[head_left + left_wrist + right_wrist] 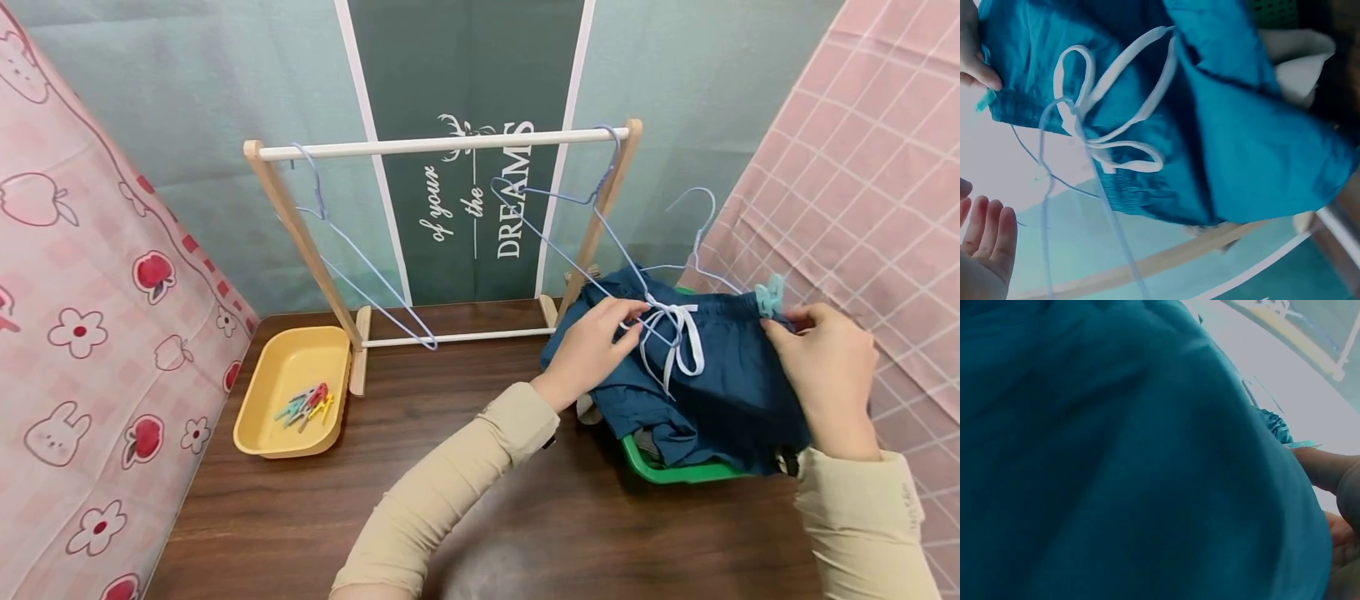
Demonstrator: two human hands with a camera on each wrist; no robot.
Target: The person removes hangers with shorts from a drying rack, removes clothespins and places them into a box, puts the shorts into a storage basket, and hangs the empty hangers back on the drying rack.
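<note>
Dark blue shorts (735,367) with a white drawstring (686,333) spread over a green basket (675,475). My right hand (825,367) pinches the waistband's right corner, where a teal clothespin (769,296) sits. A blue wire hanger (697,258) rises behind the waistband, hook up. My left hand (592,346) is near the waistband's left part, its fingers (991,234) relaxed and holding nothing in the left wrist view. Another blue hanger (618,242) hangs from the rack and overlaps the drawstring in the head view. Shorts fabric (1135,462) fills most of the right wrist view.
A wooden rack with a white rail (450,143) stands at the back. A third hanger (367,258) hangs at its left end. A yellow tray (258,400) with several small clothespins (306,404) lies left on the brown table (300,533). Printed cloths surround the table.
</note>
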